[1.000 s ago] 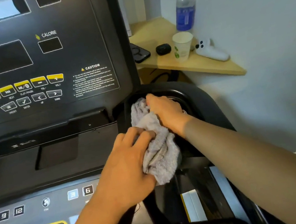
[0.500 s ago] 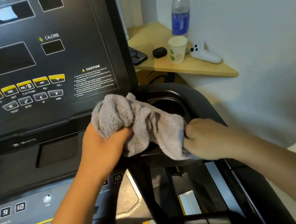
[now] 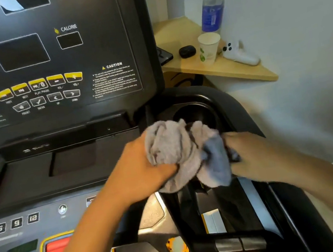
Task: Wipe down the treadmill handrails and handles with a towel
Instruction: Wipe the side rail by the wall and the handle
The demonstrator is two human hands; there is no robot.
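Observation:
A crumpled grey towel is bunched between both hands, just in front of the right cup holder of the black treadmill console. My left hand grips the towel's left side from below. My right hand pinches its right edge, which looks blurred. The black right handrail curves from behind the cup holder down the right side. A lower handle bar with metal pulse plates crosses at the bottom.
The console panel with yellow buttons rises at the left; a red stop button sits below. A wooden corner shelf holds a water bottle, paper cup, white controller, black case and phone. White wall at right.
The towel came off the cup holder, where my right hand pressed it. Both hands now hold it bunched in front of the holder, closer together than half a second ago.

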